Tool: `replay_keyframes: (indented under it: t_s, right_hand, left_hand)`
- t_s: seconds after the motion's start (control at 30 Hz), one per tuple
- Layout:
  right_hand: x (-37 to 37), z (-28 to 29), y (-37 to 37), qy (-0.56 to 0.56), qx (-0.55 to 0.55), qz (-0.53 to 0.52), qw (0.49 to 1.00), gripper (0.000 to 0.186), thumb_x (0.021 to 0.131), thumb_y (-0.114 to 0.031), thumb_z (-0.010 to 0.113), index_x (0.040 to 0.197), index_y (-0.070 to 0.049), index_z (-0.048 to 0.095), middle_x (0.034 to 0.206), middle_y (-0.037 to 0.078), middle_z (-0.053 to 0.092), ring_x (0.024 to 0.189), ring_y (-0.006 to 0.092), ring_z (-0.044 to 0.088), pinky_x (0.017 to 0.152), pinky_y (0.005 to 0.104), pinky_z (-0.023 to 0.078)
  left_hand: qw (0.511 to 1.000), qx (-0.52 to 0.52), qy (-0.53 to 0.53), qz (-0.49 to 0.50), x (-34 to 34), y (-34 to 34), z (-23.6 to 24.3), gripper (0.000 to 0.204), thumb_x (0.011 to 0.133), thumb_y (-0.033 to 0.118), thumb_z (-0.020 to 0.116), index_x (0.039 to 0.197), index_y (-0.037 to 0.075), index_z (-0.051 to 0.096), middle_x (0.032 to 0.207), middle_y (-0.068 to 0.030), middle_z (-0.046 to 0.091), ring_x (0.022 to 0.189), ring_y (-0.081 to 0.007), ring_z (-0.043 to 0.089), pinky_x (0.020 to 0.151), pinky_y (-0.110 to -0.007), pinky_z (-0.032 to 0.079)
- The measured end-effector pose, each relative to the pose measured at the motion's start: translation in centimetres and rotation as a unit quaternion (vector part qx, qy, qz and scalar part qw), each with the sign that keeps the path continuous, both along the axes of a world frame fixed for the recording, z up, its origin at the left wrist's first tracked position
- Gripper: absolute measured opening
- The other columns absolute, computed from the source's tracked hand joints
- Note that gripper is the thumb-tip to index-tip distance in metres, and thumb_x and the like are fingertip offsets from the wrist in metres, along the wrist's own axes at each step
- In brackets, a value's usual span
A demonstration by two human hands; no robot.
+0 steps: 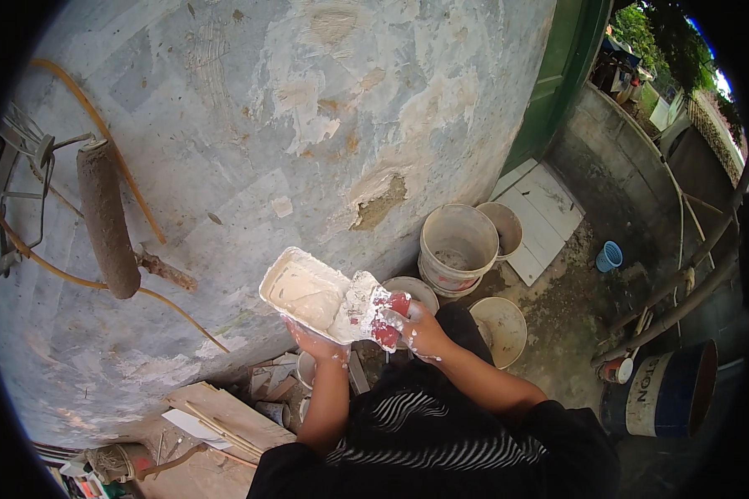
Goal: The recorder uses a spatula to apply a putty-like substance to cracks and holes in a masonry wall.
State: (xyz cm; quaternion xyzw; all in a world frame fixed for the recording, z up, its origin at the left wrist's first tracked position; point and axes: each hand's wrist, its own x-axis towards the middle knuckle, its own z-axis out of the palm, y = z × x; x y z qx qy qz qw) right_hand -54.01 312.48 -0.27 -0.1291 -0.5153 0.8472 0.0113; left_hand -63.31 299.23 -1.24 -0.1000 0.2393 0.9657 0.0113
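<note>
My left hand (312, 337) is closed around the underside of a pale rectangular tray (295, 287) holding creamy, paste-like filler. My right hand (420, 333) grips a putty knife (387, 320) by its red, white-smeared handle. Its blade is coated in thick white paste and lies at the right end of the tray. Both hands are spattered with white, in front of a patchy, weathered wall (333, 150) with a flaked hole.
Buckets (458, 243) stand along the wall's foot, near a green door (558, 66). At left hang a dirty roller (108, 220) and yellow hose (75, 83). A blue cup (609, 256), dark drum (682, 391) and poles (691, 291) are at right; boards (225, 424) lie lower left.
</note>
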Motion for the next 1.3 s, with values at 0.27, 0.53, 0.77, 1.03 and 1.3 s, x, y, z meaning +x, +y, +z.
replay_keyframes:
  t_s: [0.27, 0.53, 0.77, 1.03, 1.3]
  right_hand:
    - [-0.7, -1.3, 0.9, -0.030, -0.261, -0.035, 0.964, 0.024, 0.091, -0.007, 0.050, 0.115, 0.001, 0.052, 0.107, 0.011, 0.060, 0.096, 0.0224, 0.062, 0.084, 0.0334, 0.052]
    - [-3.5, -2.7, 5.0, 0.014, -0.316, -0.141, 0.938, 0.019, 0.091, -0.012, 0.052, 0.108, -0.004, 0.054, 0.100, 0.009, 0.063, 0.086, 0.0201, 0.063, 0.070, 0.0331, 0.052]
    - [-8.6, -6.4, 10.0, 0.017, -0.235, -0.194, 0.952, 0.019, 0.090, -0.023, 0.055, 0.106, -0.012, 0.056, 0.098, 0.005, 0.064, 0.086, 0.0190, 0.062, 0.071, 0.0364, 0.049]
    - [-19.5, -11.5, 14.0, -0.055, -0.232, -0.251, 0.938, 0.027, 0.095, -0.023, 0.043, 0.118, -0.012, 0.049, 0.109, 0.007, 0.059, 0.098, 0.0236, 0.058, 0.087, 0.0429, 0.045]
    - [-22.3, -13.7, 14.4, -0.067, -0.194, -0.297, 0.932, 0.021, 0.092, -0.020, 0.045, 0.109, -0.010, 0.054, 0.098, 0.006, 0.063, 0.087, 0.0226, 0.062, 0.082, 0.0435, 0.048]
  left_hand:
    - [0.998, 0.037, 0.019, -0.037, -1.2, 1.0, -1.2, 0.059, 0.093, 0.047, 0.023, 0.138, 0.009, 0.031, 0.139, -0.0131, 0.036, 0.122, -0.0369, 0.042, 0.101, -0.051, 0.036]
    - [0.992, 0.069, 0.061, -0.090, -1.8, 0.7, -2.5, 0.063, 0.090, 0.051, 0.028, 0.141, 0.014, 0.029, 0.142, -0.0118, 0.033, 0.126, -0.0389, 0.037, 0.102, -0.058, 0.030]
    - [0.986, 0.115, 0.058, -0.105, -2.7, 0.8, -1.4, 0.055, 0.089, 0.047, 0.033, 0.133, 0.015, 0.042, 0.132, -0.0089, 0.047, 0.116, -0.0351, 0.049, 0.095, -0.054, 0.042]
    - [0.991, 0.102, 0.032, -0.086, -2.2, -1.1, -1.5, 0.055, 0.087, 0.047, 0.037, 0.132, 0.015, 0.043, 0.131, -0.0100, 0.048, 0.115, -0.0364, 0.049, 0.094, -0.055, 0.041]
    - [0.986, 0.086, 0.121, -0.078, -2.0, -3.6, -3.1, 0.057, 0.087, 0.045, 0.039, 0.133, 0.011, 0.041, 0.131, -0.0125, 0.046, 0.116, -0.0369, 0.048, 0.096, -0.054, 0.040]
